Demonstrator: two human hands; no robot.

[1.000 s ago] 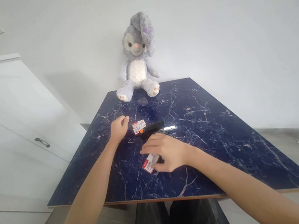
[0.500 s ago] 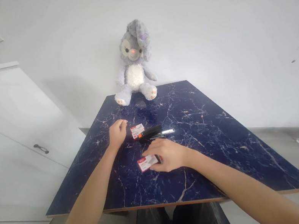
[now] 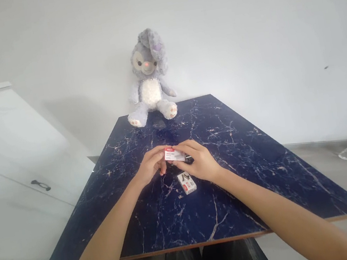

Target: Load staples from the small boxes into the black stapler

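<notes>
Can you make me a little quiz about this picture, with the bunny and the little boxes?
1. True or false: the plush bunny lies flat in the middle of the table.
2. What do the left hand and the right hand hold between them? A) a cup B) a small white and red box C) a spoon
3. How many little boxes can you see in all?

Key:
1. False. It sits upright at the far edge, by the wall.
2. B.
3. Two: the held one, and a second box lying on the table just below the hands.
</notes>
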